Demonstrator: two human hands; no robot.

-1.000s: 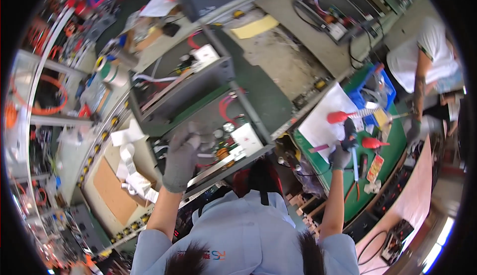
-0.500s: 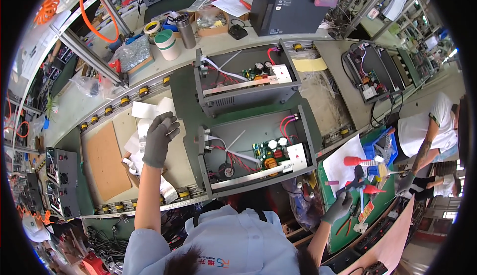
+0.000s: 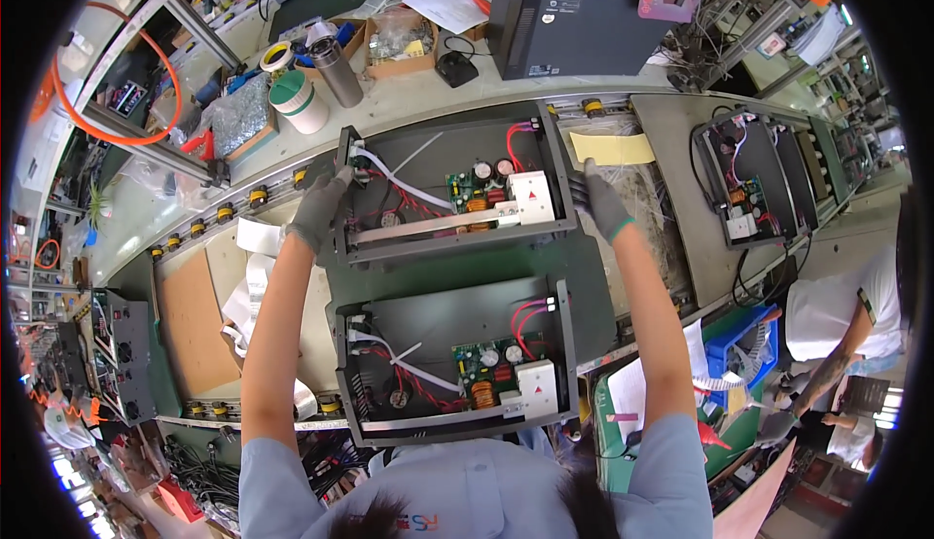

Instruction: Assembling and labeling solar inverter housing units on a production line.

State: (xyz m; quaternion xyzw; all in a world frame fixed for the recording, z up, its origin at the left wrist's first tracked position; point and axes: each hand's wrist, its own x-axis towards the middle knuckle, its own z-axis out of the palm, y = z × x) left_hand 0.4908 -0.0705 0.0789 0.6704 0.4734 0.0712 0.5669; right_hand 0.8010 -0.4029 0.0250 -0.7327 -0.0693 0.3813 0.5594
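Both my hands wear grey gloves and hold a dark grey open-topped metal case (image 3: 438,244) between them, the farther of two. My left hand (image 3: 323,206) is closed on its left end, and my right hand (image 3: 601,198) presses its fingers to the right end. Inside are a green circuit board (image 3: 477,189), a white block with a red mark (image 3: 530,197), and red and white wires. Nearer to me lies a second similar case (image 3: 457,427), with another circuit board (image 3: 484,369) and wires in it; neither hand touches it.
A green mat (image 3: 448,271) lies under the cases on the roller line. To the left are a brown board (image 3: 199,310) and white paper strips (image 3: 258,237). Further right stands another open case (image 3: 754,174). A steel tumbler (image 3: 336,72) stands behind, and a co-worker's arm (image 3: 832,369) reaches in at right.
My left hand has left the white papers, and my right hand has come from the tools on the right-hand green table. Both are now at the far case, which lies less tilted.
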